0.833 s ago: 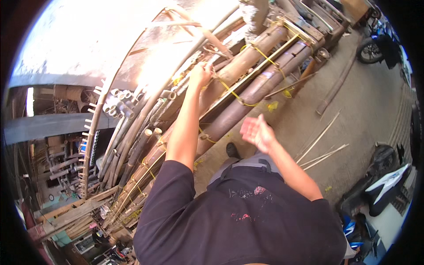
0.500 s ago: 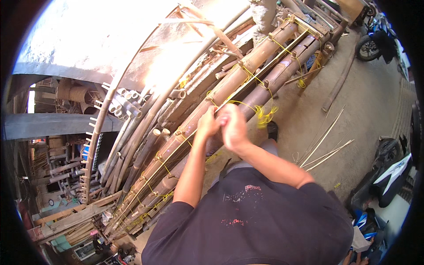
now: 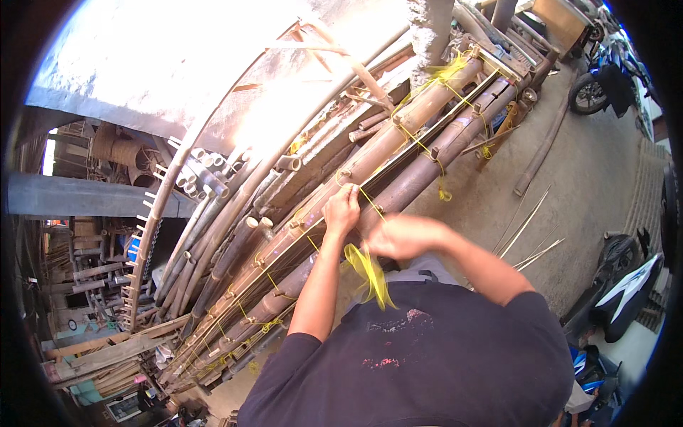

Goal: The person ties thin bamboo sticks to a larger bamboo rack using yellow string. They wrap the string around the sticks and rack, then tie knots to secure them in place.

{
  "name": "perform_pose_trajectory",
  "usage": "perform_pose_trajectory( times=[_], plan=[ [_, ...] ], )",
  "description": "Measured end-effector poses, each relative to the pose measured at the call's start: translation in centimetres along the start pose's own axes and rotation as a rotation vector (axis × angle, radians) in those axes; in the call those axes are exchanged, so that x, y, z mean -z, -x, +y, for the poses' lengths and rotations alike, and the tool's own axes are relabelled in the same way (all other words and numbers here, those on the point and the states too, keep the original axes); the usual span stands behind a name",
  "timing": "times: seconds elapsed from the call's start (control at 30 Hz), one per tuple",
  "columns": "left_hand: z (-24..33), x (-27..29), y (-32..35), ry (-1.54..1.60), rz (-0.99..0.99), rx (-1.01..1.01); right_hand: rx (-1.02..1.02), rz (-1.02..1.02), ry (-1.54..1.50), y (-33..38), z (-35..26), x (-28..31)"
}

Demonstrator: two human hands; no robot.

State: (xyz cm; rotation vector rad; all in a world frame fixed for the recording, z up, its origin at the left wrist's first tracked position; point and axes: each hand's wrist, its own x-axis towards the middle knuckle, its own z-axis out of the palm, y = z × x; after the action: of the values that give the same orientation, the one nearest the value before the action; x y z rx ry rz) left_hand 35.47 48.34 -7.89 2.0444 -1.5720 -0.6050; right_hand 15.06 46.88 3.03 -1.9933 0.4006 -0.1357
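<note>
Two long brown bamboo poles, the far pole [image 3: 373, 153] and the near pole [image 3: 409, 181], run diagonally side by side with thin strips between them. Short pegs stick out of both, and yellow cord [image 3: 420, 142] zigzags from peg to peg. My left hand [image 3: 342, 208] is closed over the far pole's inner edge; its fingers hide what they grip. Just right of it, my right hand [image 3: 402, 236] is blurred by motion, fingers curled by the near pole. A loose bunch of yellow cord [image 3: 368, 276] hangs from this hand toward my shirt.
Bamboo poles [image 3: 213, 213] are stacked to the left, beside a curved pole with many pegs [image 3: 153, 235]. A rough post [image 3: 429, 39] stands at the far end. On the right are parked motorcycles [image 3: 594, 89], a loose pole [image 3: 544, 142] and thin strips [image 3: 523, 231] on the floor.
My hands were together over the poles; now my right hand has pulled away to the right and nearer me. The yellow bunch swings below it. Some yellow cord now shows near the far post.
</note>
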Motion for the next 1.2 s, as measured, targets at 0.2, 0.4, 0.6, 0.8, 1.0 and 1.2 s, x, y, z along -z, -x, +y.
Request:
perform_pose_trajectory(
  times=[0.2, 0.4, 0.6, 0.8, 1.0, 1.2],
  plan=[
    [2.8, 0.7, -4.5, 0.612, 0.12, -0.189, 0.039, 0.207, 0.123, 1.2, 6.4, -9.0],
    [-3.3, -1.7, -12.5, -0.053, 0.328, 0.039, 0.038, 0.297, 0.315, 3.4, 8.4, -9.6],
    [2.3, 2.8, -13.7, -0.185, 0.02, 0.01, 0.005, 0.484, 0.302, 3.5, 10.0, -7.8],
    [-4.1, 13.1, -3.8, -0.274, 0.202, 0.005, -0.124, 0.338, 0.189, 1.2, 5.2, -11.9],
    [-13.1, 8.8, 7.2, 0.023, -0.05, -0.038, -0.326, 0.246, -1.949, -6.4, 4.4, -22.8],
    [-14.9, 5.1, 7.8, 0.063, 0.277, -0.173, 0.216, 0.844, -0.501, -17.4, -8.0, -17.7]
  ],
)
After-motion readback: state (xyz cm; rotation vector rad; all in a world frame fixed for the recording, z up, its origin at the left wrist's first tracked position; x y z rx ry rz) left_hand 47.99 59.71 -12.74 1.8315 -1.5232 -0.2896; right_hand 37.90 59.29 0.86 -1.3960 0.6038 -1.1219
